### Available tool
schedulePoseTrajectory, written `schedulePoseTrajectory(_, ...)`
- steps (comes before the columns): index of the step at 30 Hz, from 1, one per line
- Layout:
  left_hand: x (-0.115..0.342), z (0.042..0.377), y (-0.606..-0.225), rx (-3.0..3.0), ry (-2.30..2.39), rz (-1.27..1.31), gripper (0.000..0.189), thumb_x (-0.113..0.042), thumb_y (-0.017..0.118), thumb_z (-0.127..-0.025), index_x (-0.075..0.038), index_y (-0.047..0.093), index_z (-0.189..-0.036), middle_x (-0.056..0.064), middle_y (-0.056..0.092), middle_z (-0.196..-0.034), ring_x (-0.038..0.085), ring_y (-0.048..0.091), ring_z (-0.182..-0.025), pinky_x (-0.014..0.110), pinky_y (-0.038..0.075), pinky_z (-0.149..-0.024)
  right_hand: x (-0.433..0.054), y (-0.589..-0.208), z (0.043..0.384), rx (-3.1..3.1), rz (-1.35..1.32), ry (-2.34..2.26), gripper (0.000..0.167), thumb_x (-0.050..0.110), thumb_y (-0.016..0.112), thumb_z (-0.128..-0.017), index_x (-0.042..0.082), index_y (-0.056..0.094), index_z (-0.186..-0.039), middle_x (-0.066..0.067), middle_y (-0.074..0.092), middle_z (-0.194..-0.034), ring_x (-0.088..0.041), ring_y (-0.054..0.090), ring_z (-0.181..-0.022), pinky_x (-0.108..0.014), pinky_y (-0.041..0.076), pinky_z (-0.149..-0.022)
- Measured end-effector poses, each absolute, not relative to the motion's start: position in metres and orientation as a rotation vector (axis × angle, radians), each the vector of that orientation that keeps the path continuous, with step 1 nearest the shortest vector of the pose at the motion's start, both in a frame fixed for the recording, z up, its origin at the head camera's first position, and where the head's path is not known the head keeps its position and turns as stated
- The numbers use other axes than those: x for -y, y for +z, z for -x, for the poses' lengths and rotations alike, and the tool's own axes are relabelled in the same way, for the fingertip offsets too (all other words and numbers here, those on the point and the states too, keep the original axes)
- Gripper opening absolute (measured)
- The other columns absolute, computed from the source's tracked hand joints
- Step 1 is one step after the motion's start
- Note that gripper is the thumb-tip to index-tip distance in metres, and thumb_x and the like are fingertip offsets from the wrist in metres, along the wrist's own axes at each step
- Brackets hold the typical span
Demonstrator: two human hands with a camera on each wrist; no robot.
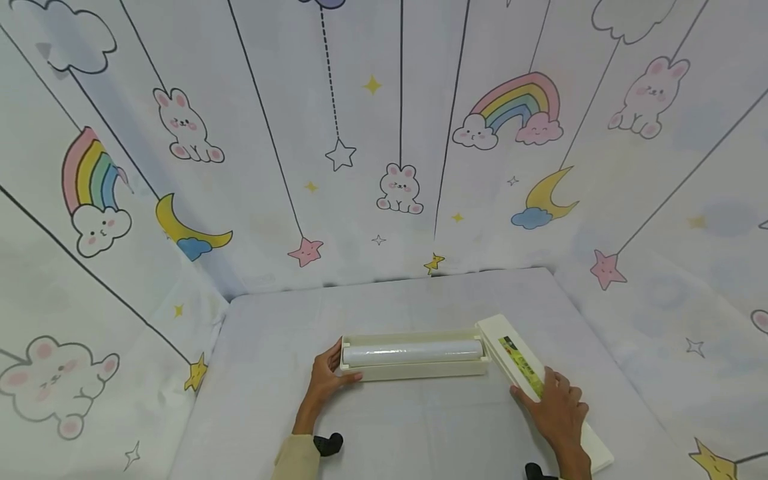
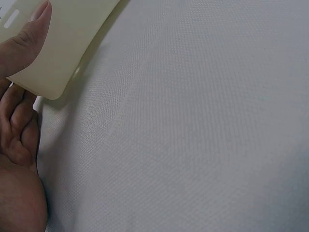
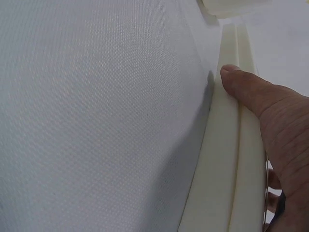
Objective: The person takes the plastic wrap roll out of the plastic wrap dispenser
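Note:
A long cream plastic wrap dispenser box [image 1: 417,372] lies across the table with its top off. Inside it rests a shiny white roll of cling film [image 1: 413,352]. My left hand [image 1: 325,377] grips the box's left end, thumb along the front; the left wrist view shows that thumb over the pale end [image 2: 65,43] and the fingers beneath. To the right, the dispenser's long lid [image 1: 495,328] slants, its far end close by the box's right end. My right hand [image 1: 555,405] holds this lid across its width, thumb on the near long side [image 3: 219,130]. A green and yellow label [image 1: 521,365] marks its top.
White cloth covers the table [image 1: 420,433]. Behind and at both sides rise white hangings [image 1: 264,133] printed with rabbits, stars and rainbows. Dark straps [image 1: 329,445] show at my wrists.

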State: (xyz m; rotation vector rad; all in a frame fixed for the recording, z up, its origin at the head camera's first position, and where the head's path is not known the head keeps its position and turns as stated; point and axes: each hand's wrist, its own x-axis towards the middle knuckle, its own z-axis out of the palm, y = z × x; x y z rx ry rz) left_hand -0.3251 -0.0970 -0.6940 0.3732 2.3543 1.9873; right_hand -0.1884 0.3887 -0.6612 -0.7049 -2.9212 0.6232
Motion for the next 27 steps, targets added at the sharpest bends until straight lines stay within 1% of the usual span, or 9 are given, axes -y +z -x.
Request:
schedulePoseTrajectory(3,0.0967,0.3254,-0.6933,-2.346,1.99,-0.389,0.109,-0.012,0.101,-0.075,0.005,0.04,-0.165,0.024,0.052,-0.165,0.043,0.052,-0.154,0.021,0.045,-0.125,-0.3901,-0.6599,0.1897,2.925,0.703,0.619,0.114,0.064,0.079,-0.091,-0.013,0.034,-0.162,-0.045,0.04,-0.153,-0.062,0.046,-0.121,-0.068,0.044,-0.088)
schedulePoseTrajectory(5,0.0961,0.3253,-0.6917,-2.334,1.992,-0.375,0.109,-0.012,0.101,-0.076,0.004,0.04,-0.166,0.023,0.051,-0.166,0.042,0.051,-0.155,0.026,0.044,-0.128,-0.3909,-0.6593,0.1906,2.93,0.701,0.616,0.114,0.065,0.079,-0.091,-0.013,0.034,-0.161,-0.045,0.04,-0.153,-0.062,0.046,-0.121,-0.069,0.044,-0.088)
schedulePoseTrajectory(8,0.0955,0.3252,-0.6891,-2.319,1.991,-0.356,0.109,-0.009,0.1,-0.077,0.003,0.039,-0.166,0.022,0.05,-0.167,0.042,0.049,-0.156,0.038,0.041,-0.132,-0.3918,-0.6586,0.1913,2.937,0.71,0.618,0.114,0.067,0.078,-0.091,-0.014,0.035,-0.16,-0.046,0.04,-0.152,-0.062,0.046,-0.12,-0.068,0.044,-0.088)
schedulePoseTrajectory(12,0.0955,0.3252,-0.688,-2.306,1.991,-0.332,0.108,-0.008,0.099,-0.077,0.003,0.039,-0.166,0.021,0.049,-0.168,0.042,0.049,-0.157,0.049,0.038,-0.133,-0.3929,-0.6591,0.1908,2.954,0.728,0.608,0.116,0.07,0.077,-0.09,-0.014,0.036,-0.159,-0.047,0.04,-0.151,-0.06,0.047,-0.117,-0.066,0.044,-0.087)
schedulePoseTrajectory(15,0.0961,0.3253,-0.6883,-2.31,1.987,-0.353,0.109,-0.01,0.1,-0.077,0.004,0.039,-0.166,0.022,0.048,-0.168,0.044,0.048,-0.156,0.049,0.039,-0.132,-0.3934,-0.6584,0.1901,2.962,0.728,0.594,0.116,0.071,0.077,-0.09,-0.014,0.037,-0.158,-0.047,0.042,-0.149,-0.058,0.048,-0.115,-0.064,0.043,-0.086)
schedulePoseTrajectory(20,0.098,0.3245,-0.6888,-2.326,1.978,-0.388,0.11,-0.012,0.101,-0.077,0.004,0.039,-0.166,0.024,0.048,-0.168,0.044,0.049,-0.155,0.033,0.044,-0.129,-0.3951,-0.6576,0.1904,2.984,0.707,0.581,0.12,0.076,0.075,-0.088,-0.016,0.037,-0.156,-0.048,0.043,-0.145,-0.058,0.049,-0.111,-0.063,0.044,-0.084)
schedulePoseTrajectory(22,0.0988,0.3234,-0.6885,-2.34,1.973,-0.396,0.109,-0.012,0.101,-0.077,0.005,0.04,-0.165,0.025,0.049,-0.167,0.045,0.05,-0.154,0.029,0.046,-0.127,-0.3956,-0.6579,0.1908,3.0,0.692,0.58,0.122,0.078,0.074,-0.088,-0.016,0.037,-0.156,-0.049,0.043,-0.146,-0.059,0.049,-0.111,-0.063,0.045,-0.083)
schedulePoseTrajectory(24,0.0994,0.3222,-0.6882,-2.349,1.972,-0.407,0.107,-0.011,0.1,-0.077,0.006,0.04,-0.164,0.027,0.05,-0.165,0.046,0.051,-0.153,0.033,0.047,-0.127,-0.3953,-0.658,0.192,3.012,0.683,0.575,0.124,0.079,0.073,-0.087,-0.016,0.035,-0.157,-0.049,0.042,-0.147,-0.059,0.049,-0.112,-0.063,0.045,-0.083)
schedulePoseTrajectory(27,0.0996,0.3204,-0.6865,-2.331,1.988,-0.392,0.107,-0.01,0.1,-0.077,0.007,0.04,-0.164,0.027,0.049,-0.166,0.047,0.05,-0.154,0.045,0.044,-0.13,-0.3955,-0.6579,0.1945,3.023,0.675,0.551,0.126,0.081,0.072,-0.087,-0.017,0.034,-0.158,-0.05,0.04,-0.148,-0.061,0.049,-0.115,-0.065,0.046,-0.083)
